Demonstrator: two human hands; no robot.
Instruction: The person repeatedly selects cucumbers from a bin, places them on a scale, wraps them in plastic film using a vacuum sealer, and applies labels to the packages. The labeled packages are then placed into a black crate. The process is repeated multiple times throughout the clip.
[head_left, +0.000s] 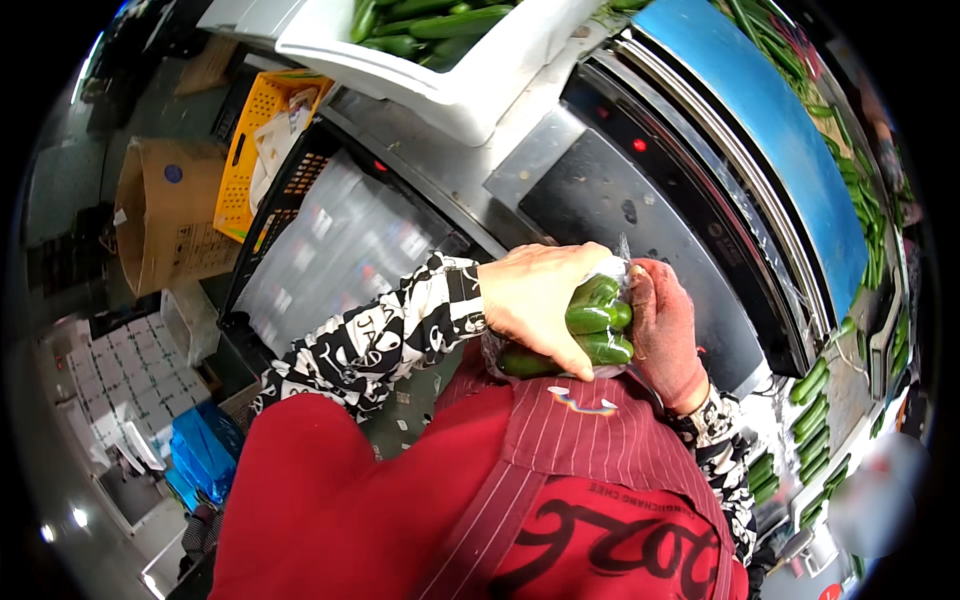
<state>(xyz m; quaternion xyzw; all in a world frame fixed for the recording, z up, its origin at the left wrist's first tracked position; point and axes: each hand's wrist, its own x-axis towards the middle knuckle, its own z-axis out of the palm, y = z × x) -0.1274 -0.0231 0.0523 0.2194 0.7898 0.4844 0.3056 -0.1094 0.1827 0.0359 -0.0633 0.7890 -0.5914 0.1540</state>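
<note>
Clear plastic film wraps a bundle of green cucumbers (600, 319), held close against my striped apron. My left hand (544, 304), bare, spans the bundle from the left with its thumb along the near side. On the right, my right hand (666, 326) wears a reddish, stained glove, its fingers pinching the gathered film at the bundle's end. Just beyond the hands lies the dark plate of a metal wrapping machine (626, 202). The cucumbers' far ends are partly hidden beneath my left hand.
A white foam box (480, 97) of green vegetables stands at the top. To the left are a black crate (259, 225), a yellow crate (244, 161) and a cardboard box (176, 217). Wrapped cucumber packs (812, 420) line the right side. A blue panel (772, 135) tops the machine.
</note>
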